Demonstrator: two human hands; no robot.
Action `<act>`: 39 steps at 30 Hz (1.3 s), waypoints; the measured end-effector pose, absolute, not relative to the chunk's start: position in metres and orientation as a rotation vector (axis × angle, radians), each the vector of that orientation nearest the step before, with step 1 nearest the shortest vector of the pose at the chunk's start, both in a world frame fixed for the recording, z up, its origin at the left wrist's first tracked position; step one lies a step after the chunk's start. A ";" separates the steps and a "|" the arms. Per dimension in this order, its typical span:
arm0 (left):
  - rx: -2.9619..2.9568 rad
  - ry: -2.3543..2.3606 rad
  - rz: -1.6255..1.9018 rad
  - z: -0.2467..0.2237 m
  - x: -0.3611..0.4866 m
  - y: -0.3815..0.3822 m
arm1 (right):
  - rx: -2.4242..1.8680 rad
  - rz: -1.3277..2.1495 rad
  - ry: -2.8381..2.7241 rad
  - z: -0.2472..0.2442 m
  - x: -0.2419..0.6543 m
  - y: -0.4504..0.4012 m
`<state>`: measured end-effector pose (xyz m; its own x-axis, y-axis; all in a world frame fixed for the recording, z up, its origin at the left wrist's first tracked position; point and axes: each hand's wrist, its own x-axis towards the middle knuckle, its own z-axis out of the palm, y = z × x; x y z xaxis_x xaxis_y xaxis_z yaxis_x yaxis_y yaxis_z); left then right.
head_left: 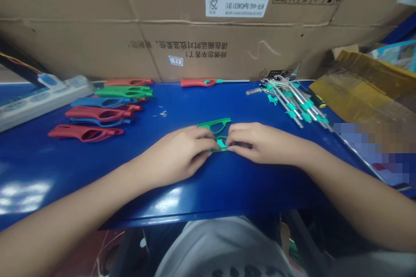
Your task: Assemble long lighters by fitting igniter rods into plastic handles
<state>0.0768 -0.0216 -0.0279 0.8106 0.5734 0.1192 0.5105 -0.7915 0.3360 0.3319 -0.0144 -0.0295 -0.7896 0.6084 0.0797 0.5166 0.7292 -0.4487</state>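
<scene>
Reference point for all positions: the upper green casing (215,122), lying on the blue table (227,186).

Just on the wearer's side of it is a second, lower green casing (223,150), with a teal part (221,143) at it. The left hand (195,149) has its fingers curled closed on the lower casing's left end. The right hand (248,140) has bent fingertips at its right end, with a gap between finger and thumb farther back; whether they grip cannot be told.

Left of the reference casing: loose small pins (163,114), then red, blue and green casings (87,114), then a power strip (48,97). Beyond it: a red casing with a metal rod (198,82). To its right: metal tubes with teal fittings (295,97).

Containers: a large labelled carton (113,0) stands behind the reference casing, contents not visible. A taped carton (367,73) is far right of it; its contents cannot be determined.
</scene>
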 end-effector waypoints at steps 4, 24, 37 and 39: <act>2.680 0.822 0.313 -0.028 0.077 -0.022 | -0.899 0.609 -2.718 -0.028 0.332 -0.015; 2.620 0.861 0.400 -0.019 0.072 -0.015 | -0.920 0.554 -2.576 -0.031 0.332 -0.015; 2.705 0.997 0.218 -0.016 0.065 -0.011 | -1.147 0.177 -2.556 -0.048 0.336 -0.002; 2.692 1.004 0.211 -0.017 0.066 -0.010 | -1.165 0.228 -2.533 -0.049 0.337 0.000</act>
